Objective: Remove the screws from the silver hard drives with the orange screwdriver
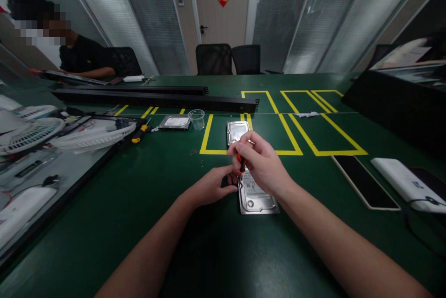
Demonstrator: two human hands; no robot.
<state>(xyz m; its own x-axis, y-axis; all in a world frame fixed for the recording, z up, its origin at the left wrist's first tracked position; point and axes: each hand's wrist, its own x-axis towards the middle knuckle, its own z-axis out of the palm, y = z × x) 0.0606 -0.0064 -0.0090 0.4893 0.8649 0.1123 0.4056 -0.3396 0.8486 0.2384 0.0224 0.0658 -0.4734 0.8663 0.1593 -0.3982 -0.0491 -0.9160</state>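
A silver hard drive (259,198) lies flat on the green table in front of me, label side up. My right hand (263,163) is closed around a small red-and-black screwdriver (241,165), held upright with its tip at the drive's left edge. At that same edge, the curled fingers and thumb of my left hand (218,185) grip the drive's side, close to the screwdriver tip. Just beyond my right hand is a second hard drive (237,131), partly covered by my fingers. Tiny screws (202,164) seem to lie left of the drives.
Farther left are another hard drive (174,122), a clear plastic cup (197,119) and a yellow-black screwdriver (140,133). Long black bars (156,100) cross the back. A phone (365,182) and white power bank (407,182) lie right. A person (85,56) sits at far left.
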